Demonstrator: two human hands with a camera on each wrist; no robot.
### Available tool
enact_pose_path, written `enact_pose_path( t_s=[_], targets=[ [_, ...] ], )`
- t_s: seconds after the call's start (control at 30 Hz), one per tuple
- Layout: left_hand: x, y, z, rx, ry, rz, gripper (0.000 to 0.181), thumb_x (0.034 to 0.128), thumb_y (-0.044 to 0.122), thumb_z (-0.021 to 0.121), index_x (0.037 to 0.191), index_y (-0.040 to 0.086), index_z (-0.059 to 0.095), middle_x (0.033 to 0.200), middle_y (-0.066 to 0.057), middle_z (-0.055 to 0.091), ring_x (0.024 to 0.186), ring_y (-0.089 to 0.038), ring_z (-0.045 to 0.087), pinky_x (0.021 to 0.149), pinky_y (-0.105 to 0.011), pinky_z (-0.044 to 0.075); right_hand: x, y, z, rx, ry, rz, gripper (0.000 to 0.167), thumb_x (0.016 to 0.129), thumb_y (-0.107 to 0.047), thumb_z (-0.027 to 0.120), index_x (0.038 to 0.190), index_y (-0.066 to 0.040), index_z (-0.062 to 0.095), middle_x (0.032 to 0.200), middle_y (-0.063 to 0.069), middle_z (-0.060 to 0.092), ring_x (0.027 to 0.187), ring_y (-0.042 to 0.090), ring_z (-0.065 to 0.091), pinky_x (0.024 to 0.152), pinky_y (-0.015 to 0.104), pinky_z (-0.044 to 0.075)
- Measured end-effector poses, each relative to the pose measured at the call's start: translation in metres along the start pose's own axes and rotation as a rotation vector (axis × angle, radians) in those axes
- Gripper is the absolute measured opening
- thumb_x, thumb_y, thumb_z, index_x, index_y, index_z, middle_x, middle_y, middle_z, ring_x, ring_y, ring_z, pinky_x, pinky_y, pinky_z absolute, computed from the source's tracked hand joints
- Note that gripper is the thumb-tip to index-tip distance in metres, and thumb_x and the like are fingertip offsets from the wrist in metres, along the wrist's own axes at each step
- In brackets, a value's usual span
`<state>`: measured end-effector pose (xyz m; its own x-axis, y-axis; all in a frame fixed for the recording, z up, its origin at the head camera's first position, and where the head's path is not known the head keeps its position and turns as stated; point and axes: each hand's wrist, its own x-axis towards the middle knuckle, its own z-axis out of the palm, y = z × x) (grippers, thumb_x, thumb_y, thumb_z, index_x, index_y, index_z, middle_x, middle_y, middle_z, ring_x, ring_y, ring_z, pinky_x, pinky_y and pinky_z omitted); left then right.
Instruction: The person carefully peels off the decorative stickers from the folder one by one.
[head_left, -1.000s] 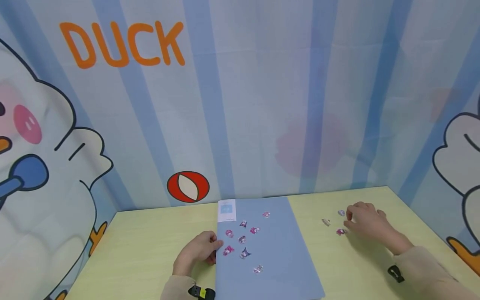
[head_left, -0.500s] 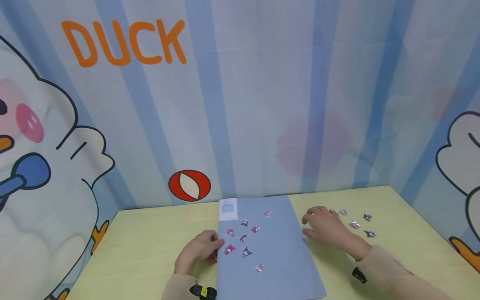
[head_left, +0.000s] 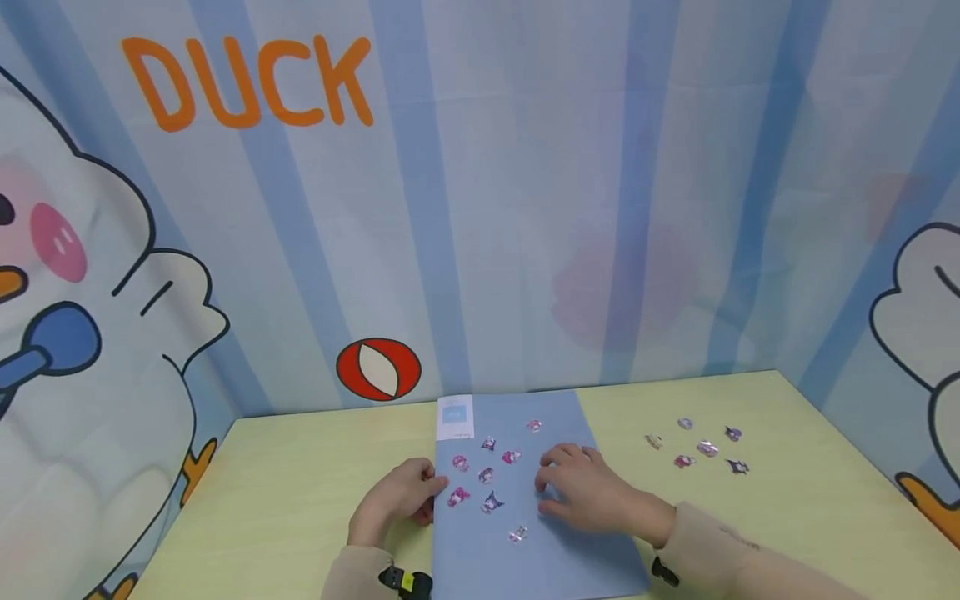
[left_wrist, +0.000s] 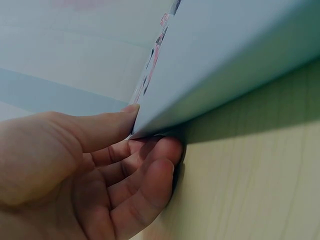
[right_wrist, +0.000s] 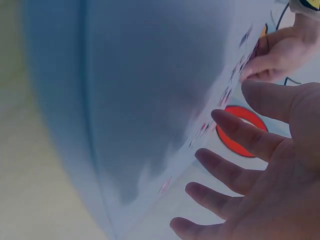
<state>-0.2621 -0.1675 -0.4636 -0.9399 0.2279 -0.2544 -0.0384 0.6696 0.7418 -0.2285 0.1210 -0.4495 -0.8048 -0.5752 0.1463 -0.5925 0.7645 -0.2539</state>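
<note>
A blue folder [head_left: 558,546] lies on the table, with several small pink and purple character stickers [head_left: 491,503] scattered over its left part. At its left edge my left hand [head_left: 401,493] pinches the folder, thumb on top and fingers curled beneath; the left wrist view shows this grip on the edge [left_wrist: 142,125]. Above the folder's right half hovers my right hand [head_left: 588,490], fingers spread and slightly bent. In the right wrist view that hand [right_wrist: 265,165] holds nothing, apart from the cover.
Right of the folder, several loose stickers [head_left: 707,448] lie on the pale yellow table [head_left: 795,517]. A white label [head_left: 454,419] marks the folder's top-left corner. A striped duck-print cloth [head_left: 517,208] stands behind and at both sides.
My right hand has moved left, from the loose stickers on the table to above the folder, uncovering those stickers. My left hand has stayed at the folder's edge.
</note>
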Motion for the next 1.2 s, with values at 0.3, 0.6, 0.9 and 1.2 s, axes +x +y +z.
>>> enact_pose_path(
  t_s=[0.3,0.6,0.9,1.2],
  targets=[
    [-0.001,0.002,0.000,0.004,-0.001,-0.009,0.018,0.0998,0.019,0.058,0.091,0.004,0.056,0.072,-0.008,0.061,0.059,-0.018,0.058,0.059,-0.031,0.051,0.007,-0.019,0.008,0.009,-0.058,-0.081,0.012,0.089,-0.031,0.072,0.098,-0.023,0.069,0.117,0.001,0.058,0.117,0.027,0.048,0.095,0.062,0.035],
    [0.000,0.002,-0.001,0.012,-0.002,-0.010,0.019,0.0997,0.019,0.058,0.089,0.003,0.056,0.071,-0.008,0.060,0.058,-0.018,0.058,0.059,-0.031,0.051,0.009,-0.030,0.012,-0.033,-0.086,-0.080,0.017,0.088,-0.034,0.073,0.099,-0.022,0.070,0.119,0.001,0.057,0.120,0.026,0.046,0.097,0.061,0.034],
    [0.000,0.002,-0.001,0.011,0.002,-0.015,0.018,0.0994,0.019,0.058,0.090,0.004,0.056,0.071,-0.008,0.060,0.058,-0.018,0.058,0.059,-0.030,0.051,0.009,-0.036,0.014,-0.048,-0.133,-0.067,0.008,0.087,-0.033,0.074,0.089,-0.027,0.068,0.121,-0.001,0.057,0.122,0.024,0.046,0.098,0.060,0.035],
    [-0.001,0.002,0.000,0.008,0.005,-0.004,0.018,0.0994,0.019,0.058,0.090,0.003,0.056,0.071,-0.008,0.060,0.058,-0.018,0.058,0.059,-0.031,0.051,0.008,-0.037,0.018,-0.063,-0.118,-0.077,0.018,0.088,-0.024,0.074,0.078,-0.028,0.059,0.116,-0.004,0.057,0.116,0.021,0.047,0.095,0.058,0.037]
  ],
)
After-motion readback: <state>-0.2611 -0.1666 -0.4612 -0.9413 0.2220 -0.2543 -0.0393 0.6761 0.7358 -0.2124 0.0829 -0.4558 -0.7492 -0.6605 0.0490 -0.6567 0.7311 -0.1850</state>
